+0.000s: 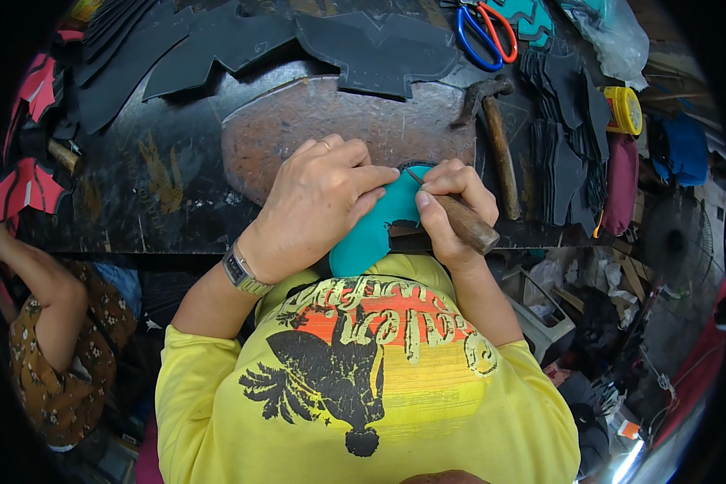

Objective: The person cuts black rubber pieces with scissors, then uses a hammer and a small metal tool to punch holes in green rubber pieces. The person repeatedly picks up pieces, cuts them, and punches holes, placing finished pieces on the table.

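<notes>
A curved teal piece of sheet material (367,238), with a dark edge along its top, lies partly on the worn brown board (298,105) and hangs over the table's front edge toward me. My left hand (319,198) holds its upper edge, index finger and thumb close together on it. Gripped in my right hand (458,198) is an awl-like tool (472,227) with a thick wooden handle. Its thin dark metal tip lies over the teal piece's upper edge, just right of my left index fingertip. My right fingers also cover that piece's right end.
A hammer (498,145) rests right of the board. Black cut pieces (371,52) spread along the back, with stacks (561,145) at right. Blue-and-red-handled scissors (486,36) and a yellow tub (623,110) stand farther off. Another person's arm (44,294) is at left, near red pieces (28,189).
</notes>
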{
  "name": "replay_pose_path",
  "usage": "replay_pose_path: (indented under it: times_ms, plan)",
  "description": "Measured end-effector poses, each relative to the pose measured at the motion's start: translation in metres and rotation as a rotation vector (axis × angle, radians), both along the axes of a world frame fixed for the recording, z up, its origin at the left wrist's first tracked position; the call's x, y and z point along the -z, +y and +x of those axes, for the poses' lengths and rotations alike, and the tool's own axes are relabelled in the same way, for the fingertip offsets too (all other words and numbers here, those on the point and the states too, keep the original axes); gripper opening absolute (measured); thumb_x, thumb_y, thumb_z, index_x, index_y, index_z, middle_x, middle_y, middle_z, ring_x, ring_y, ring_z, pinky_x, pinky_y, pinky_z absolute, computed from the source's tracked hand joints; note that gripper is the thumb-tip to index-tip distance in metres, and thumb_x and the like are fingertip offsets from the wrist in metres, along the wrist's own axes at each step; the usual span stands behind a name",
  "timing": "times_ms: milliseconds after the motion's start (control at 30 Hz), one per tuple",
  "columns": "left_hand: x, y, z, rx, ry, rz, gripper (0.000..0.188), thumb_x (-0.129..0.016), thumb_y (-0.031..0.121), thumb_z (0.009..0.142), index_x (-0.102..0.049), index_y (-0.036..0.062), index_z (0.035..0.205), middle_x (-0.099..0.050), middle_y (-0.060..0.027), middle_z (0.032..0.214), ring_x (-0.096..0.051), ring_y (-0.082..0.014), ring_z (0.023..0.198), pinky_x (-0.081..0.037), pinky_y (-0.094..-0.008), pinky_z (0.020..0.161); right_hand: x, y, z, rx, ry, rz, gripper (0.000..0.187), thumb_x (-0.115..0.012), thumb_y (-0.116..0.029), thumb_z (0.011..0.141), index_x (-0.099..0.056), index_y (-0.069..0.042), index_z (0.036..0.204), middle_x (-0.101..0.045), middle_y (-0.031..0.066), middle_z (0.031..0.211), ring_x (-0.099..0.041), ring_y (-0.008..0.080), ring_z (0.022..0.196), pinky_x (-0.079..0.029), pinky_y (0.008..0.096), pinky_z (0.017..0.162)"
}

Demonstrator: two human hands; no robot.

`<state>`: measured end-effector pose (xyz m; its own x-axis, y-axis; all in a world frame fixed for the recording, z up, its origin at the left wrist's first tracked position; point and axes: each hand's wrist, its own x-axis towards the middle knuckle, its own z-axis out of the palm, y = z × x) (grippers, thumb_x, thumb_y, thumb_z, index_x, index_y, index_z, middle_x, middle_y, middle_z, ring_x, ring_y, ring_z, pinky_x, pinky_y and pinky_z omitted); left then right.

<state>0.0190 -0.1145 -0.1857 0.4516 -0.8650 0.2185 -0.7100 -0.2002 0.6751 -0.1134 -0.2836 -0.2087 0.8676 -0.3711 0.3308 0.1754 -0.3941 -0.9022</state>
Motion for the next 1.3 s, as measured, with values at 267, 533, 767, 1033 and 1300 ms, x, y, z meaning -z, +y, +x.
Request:
replay_pose_path:
  times_ms: [267, 533, 767, 1033, 1300]
  plan:
    - [0.0, 0.0, 0.002, 0.032, -0.019, 0.018, 0.023, -0.076, 0.012, 0.08, -0.077, 0.0095, 0.103, -0.06, -0.0037, 0.084, -0.06, -0.0234, 0.086, -0.046, -0.0376, 0.078, 0.001, -0.001, 0.003, 0.009, -0.023, -0.078, 0.013, -0.071, 0.0, 0.076, -0.06, -0.001, 0.083, -0.064, 0.0121, 0.075, -0.066, 0.0217, 0.064, -0.052, 0.0308, 0.063]
    - [-0.001, 0.0, 0.001, 0.025, -0.024, 0.013, 0.022, -0.076, 0.012, 0.08, -0.077, 0.0091, 0.102, -0.06, -0.004, 0.085, -0.059, -0.023, 0.085, -0.046, -0.0375, 0.077, -0.001, 0.003, 0.004, -0.017, -0.031, -0.146, 0.013, -0.07, 0.001, 0.073, -0.06, -0.001, 0.081, -0.061, 0.0131, 0.074, -0.063, 0.0272, 0.064, -0.052, 0.0347, 0.063]
    - [0.0, -0.001, 0.002, 0.024, 0.02, 0.0, 0.023, -0.076, 0.012, 0.08, -0.075, 0.0063, 0.102, -0.063, -0.0064, 0.088, -0.061, -0.0265, 0.089, -0.048, -0.0397, 0.08, 0.002, 0.01, 0.008, -0.028, -0.105, -0.386, 0.019, -0.069, 0.005, 0.065, -0.058, -0.001, 0.079, -0.054, 0.0136, 0.071, -0.057, 0.0304, 0.062, -0.047, 0.0377, 0.06]
    - [0.0, 0.0, 0.001, 0.008, 0.027, -0.008, 0.022, -0.078, 0.009, 0.08, -0.074, 0.0054, 0.102, -0.066, -0.0091, 0.087, -0.065, -0.0286, 0.085, -0.053, -0.0398, 0.078, 0.0, 0.004, 0.002, -0.044, -0.053, -0.189, 0.011, -0.067, 0.004, 0.077, -0.059, 0.002, 0.084, -0.061, 0.0144, 0.075, -0.058, 0.022, 0.065, -0.048, 0.0333, 0.063]
    - [-0.003, -0.001, -0.002, 0.02, 0.011, -0.037, 0.02, -0.076, 0.006, 0.081, -0.074, 0.0029, 0.101, -0.066, -0.0095, 0.086, -0.064, -0.0278, 0.084, -0.054, -0.039, 0.076, 0.002, 0.002, -0.003, -0.052, -0.016, -0.042, 0.011, -0.067, 0.003, 0.079, -0.059, 0.001, 0.086, -0.062, 0.0125, 0.078, -0.057, 0.0198, 0.069, -0.047, 0.0332, 0.068]
